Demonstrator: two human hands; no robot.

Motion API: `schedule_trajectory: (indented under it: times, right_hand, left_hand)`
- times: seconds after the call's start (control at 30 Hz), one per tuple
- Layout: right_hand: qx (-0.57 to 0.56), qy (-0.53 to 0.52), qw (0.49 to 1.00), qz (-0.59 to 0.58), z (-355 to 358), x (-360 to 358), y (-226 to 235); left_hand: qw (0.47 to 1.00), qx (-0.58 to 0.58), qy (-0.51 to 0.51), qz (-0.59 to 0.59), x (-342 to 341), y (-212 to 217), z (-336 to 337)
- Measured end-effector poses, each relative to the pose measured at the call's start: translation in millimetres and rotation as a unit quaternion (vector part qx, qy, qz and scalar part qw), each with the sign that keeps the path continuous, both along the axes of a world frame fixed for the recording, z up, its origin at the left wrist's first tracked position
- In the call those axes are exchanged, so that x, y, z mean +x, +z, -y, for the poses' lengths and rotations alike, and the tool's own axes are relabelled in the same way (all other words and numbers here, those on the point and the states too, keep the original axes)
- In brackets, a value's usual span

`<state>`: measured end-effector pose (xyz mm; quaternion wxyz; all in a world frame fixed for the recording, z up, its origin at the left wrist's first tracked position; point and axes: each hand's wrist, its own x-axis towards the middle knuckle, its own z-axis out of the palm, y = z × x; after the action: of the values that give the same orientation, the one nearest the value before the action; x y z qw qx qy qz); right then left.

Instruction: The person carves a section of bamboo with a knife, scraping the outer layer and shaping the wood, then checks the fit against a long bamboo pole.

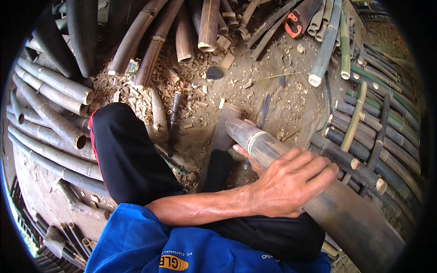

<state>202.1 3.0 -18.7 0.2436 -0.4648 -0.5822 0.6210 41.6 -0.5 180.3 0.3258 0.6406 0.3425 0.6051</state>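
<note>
My left hand [291,182] lies right of centre, forearm coming across from the lower left, fingers spread and wrapped over a thick dark bamboo pole [273,154] that runs from the frame's centre down to the lower right. Fingertips of my right hand [246,154] show just beneath the pole; how they grip I cannot tell. A wooden block [225,127] lies under the pole's cut end

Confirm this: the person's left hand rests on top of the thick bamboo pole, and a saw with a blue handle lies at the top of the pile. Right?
Not quite. The head view shows the saw handle is orange-red, not blue. The left hand does rest on top of the thick bamboo pole.
</note>
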Motion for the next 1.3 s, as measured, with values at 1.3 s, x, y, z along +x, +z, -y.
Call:
schedule_trajectory:
  times: [1.3]
  right_hand:
    - [0.130,0.168,0.915,0.344,-80.0,18.2,71.3]
  left_hand:
    - [0.996,0.004,0.080,0.037,8.3,6.2,-14.5]
